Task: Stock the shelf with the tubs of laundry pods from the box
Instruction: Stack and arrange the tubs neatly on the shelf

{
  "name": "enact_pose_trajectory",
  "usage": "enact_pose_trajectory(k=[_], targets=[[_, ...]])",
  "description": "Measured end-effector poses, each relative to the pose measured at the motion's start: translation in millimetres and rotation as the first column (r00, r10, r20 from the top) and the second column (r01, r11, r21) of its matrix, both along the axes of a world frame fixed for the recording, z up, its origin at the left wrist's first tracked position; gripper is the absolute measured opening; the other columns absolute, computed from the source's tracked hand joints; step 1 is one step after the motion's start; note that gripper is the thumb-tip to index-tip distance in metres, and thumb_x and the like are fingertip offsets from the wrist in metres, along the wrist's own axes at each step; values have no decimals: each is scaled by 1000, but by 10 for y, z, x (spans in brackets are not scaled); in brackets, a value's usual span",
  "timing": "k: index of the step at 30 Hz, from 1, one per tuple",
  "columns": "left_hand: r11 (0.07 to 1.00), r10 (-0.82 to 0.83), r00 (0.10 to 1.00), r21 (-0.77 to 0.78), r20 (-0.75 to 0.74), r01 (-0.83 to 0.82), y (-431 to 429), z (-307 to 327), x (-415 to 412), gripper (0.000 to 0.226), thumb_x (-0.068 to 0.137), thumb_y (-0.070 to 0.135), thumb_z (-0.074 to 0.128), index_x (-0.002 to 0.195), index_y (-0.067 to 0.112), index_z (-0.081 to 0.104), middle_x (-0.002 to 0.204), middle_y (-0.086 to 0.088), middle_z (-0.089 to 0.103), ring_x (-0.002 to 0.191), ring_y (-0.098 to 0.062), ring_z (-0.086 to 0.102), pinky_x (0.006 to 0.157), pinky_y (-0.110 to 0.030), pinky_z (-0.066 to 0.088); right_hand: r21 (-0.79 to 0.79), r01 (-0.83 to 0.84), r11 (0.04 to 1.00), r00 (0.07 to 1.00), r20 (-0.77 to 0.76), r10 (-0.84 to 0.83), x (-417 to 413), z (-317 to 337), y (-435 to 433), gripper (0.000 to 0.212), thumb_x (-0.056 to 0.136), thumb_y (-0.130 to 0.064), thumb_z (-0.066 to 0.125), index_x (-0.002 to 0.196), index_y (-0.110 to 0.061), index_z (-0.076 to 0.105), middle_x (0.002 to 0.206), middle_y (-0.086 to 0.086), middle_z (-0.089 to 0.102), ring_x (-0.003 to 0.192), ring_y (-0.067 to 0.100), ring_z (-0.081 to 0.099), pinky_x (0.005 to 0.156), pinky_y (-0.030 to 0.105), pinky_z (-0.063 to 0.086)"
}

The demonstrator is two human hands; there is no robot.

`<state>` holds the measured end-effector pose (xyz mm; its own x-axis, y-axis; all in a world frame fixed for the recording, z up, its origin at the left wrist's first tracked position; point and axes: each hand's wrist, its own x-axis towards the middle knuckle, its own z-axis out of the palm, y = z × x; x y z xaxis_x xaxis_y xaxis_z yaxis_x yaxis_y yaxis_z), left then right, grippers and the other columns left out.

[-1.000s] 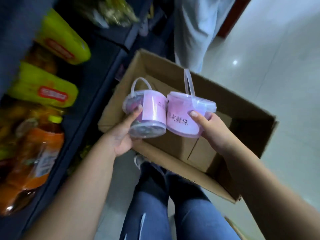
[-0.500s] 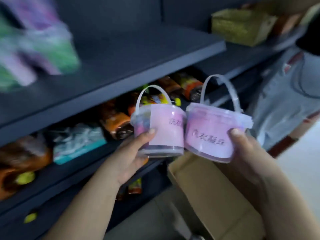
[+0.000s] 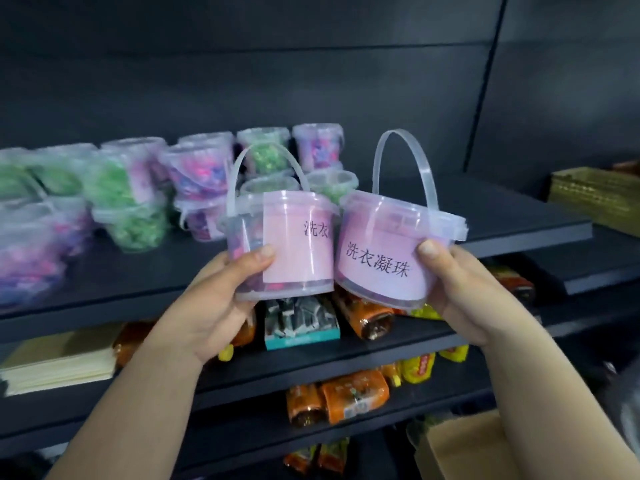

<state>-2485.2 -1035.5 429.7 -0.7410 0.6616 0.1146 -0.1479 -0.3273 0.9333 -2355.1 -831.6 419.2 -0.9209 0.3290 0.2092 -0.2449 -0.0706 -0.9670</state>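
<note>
Raised since a second ago: left tub (image 3: 298, 247) and right tub (image 3: 384, 258), from over the box (image 3: 460, 452) to shelf (image 3: 485, 216) height. Left hand (image 3: 214, 306) grips the left tub, fingers (image 3: 258, 259) clamped on its wall. Right hand (image 3: 464, 292) grips the right tub likewise, tilted. The two touch, held before the shelf edge. Stocked tubs (image 3: 194, 178) stand behind, blurred, possibly green and purple pods.

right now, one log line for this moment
left hand: grips left tub | right hand: grips right tub | both before shelf, unplaced
</note>
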Motion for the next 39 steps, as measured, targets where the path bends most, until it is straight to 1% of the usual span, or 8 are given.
enact_pose_trajectory(k=[5,7,9,12,15,25,30,39], targets=[[968,236,969,100,-75,-228,359,239,-347,68,43,28,82,105,15,58,87,6,73,83,-6,68,89,-28,50,5,129,992,992,-15,-129,-675,187,261,108,16,-70,79,104,-12,61,88,-5,74,82,6,69,71,23,57],[935,351,927,94,-134,-341,586,335,-576,63,49,23,75,108,17,53,91,7,70,82,-6,66,103,-40,41,32,146,989,988,-55,-144,-949,279,423,93,25,-68,81,99,-14,63,89,-6,74,84,6,69,71,23,55],[871,478,837,23,-264,-490,827,391,-924,75,42,36,85,107,21,52,104,3,67,92,-12,64,101,-45,42,57,164,985,983,-89,-159,-1232,377,626,73,46,-56,83,103,-15,63,96,-4,73,89,8,68,77,25,51],[746,588,714,-86,-380,-660,1122,425,-1381,97,23,64,81,106,25,50,117,-2,60,106,-21,60,96,-45,47,162,244,956,965,-142,-222,-1703,476,951,79,51,-55,77,119,-19,57,111,-5,68,101,8,65,87,27,51],[641,614,643,-186,-458,-744,1303,353,-1672,96,37,59,79,117,20,43,127,-4,51,116,-23,51,100,-45,42,215,266,940,959,-160,-235,-2148,478,1184,87,47,-59,74,122,-21,55,115,-6,66,105,8,63,93,33,51],[488,649,547,-261,-529,-833,1516,-25,-2020,110,64,32,81,146,14,10,152,-8,13,141,-23,16,114,-38,19,280,304,911,952,-54,-302,-2696,57,1245,81,67,-36,78,135,-24,35,119,-13,46,108,7,46,91,24,38],[444,639,496,-245,-588,-862,1570,-98,-2015,117,62,39,80,146,16,2,153,-6,14,141,-21,16,114,-36,18,285,370,884,928,-64,-368,-2771,-34,1213,87,66,-43,76,138,-27,30,134,-5,48,120,16,49,98,34,42],[403,607,459,-246,-649,-882,1569,-164,-2008,117,64,45,77,147,15,0,154,-5,17,141,-23,20,114,-37,20,356,395,847,911,-36,-410,-2766,-73,1169,94,68,-49,72,143,-28,19,140,-5,42,125,20,44,93,30,40]])
